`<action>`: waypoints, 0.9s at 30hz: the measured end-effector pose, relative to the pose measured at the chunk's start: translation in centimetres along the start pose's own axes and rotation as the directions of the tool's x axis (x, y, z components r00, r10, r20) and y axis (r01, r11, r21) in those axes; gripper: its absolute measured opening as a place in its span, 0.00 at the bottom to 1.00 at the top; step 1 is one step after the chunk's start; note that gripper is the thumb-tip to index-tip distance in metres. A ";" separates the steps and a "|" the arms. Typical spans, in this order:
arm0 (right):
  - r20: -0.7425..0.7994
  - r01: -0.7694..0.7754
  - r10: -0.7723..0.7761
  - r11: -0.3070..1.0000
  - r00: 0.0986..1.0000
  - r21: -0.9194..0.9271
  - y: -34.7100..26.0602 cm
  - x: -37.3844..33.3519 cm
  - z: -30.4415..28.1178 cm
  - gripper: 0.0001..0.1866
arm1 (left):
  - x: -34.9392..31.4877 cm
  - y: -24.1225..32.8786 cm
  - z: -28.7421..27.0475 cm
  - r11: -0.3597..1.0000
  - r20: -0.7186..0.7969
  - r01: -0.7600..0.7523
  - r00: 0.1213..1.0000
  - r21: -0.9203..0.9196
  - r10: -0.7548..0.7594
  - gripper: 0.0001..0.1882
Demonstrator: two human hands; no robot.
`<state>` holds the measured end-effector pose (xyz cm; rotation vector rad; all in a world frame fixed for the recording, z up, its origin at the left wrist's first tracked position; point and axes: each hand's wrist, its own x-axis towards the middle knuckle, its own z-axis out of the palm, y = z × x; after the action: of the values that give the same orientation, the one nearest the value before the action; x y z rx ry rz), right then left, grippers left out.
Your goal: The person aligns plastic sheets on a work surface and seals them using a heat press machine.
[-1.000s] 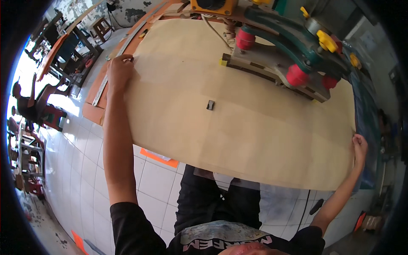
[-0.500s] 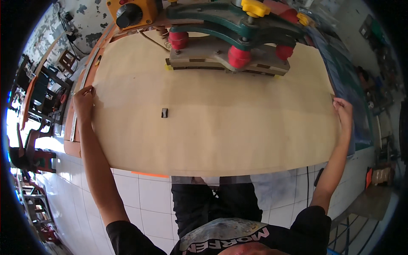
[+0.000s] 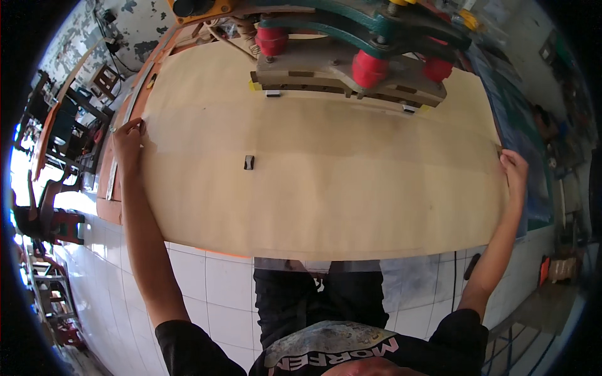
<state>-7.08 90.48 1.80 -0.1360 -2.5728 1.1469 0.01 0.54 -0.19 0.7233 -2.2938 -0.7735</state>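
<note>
A large tan sheet (image 3: 326, 188) lies spread before me, its near edge jutting over my legs. My left hand (image 3: 128, 143) is closed in a pinch at the sheet's left edge. On the opposite side, my right hand (image 3: 515, 169) pinches the right edge between thumb and fingers. A small dark block with a pale middle (image 3: 249, 163) rests on the sheet, left of centre, apart from both hands. Over the far part hangs a press head (image 3: 351, 72) with green arms and red rounded mounts. Two small white-and-dark pieces, one left (image 3: 273, 93) and one right (image 3: 408, 108), show at its lower edge.
A yellow control box with a black knob (image 3: 185, 7) stands at the far left, partly cut off. A metal ruler-like strip (image 3: 133, 100) runs along the orange table's left side (image 3: 110, 211). Blue plastic sheeting (image 3: 533, 156) covers the right side. Stools and machines stand farther left.
The press head appears higher and farther right in view, and the two small pieces under its edge now show. The dark block has shifted slightly in view. Both hands still pinch the sheet.
</note>
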 end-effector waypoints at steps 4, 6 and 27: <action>-0.067 0.043 -0.046 0.998 0.997 -0.039 -0.1 -0.1 -0.3 0.12 | -0.2 0.1 0.7 1.000 -0.014 -0.015 1.000 0.023 0.016 0.20; -0.066 0.029 -0.032 0.999 0.997 -0.040 0.3 0.1 -0.7 0.11 | -0.5 0.7 0.6 0.998 0.014 0.017 1.000 0.057 -0.018 0.21; -0.104 -0.067 0.060 0.996 0.993 -0.064 2.4 1.3 -0.1 0.10 | -0.8 0.7 0.2 0.995 -0.088 -0.097 0.991 0.035 0.099 0.17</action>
<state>-8.41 92.48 0.42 -0.2870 -2.5338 1.0469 0.21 1.56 -0.13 0.6405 -2.2463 -0.6498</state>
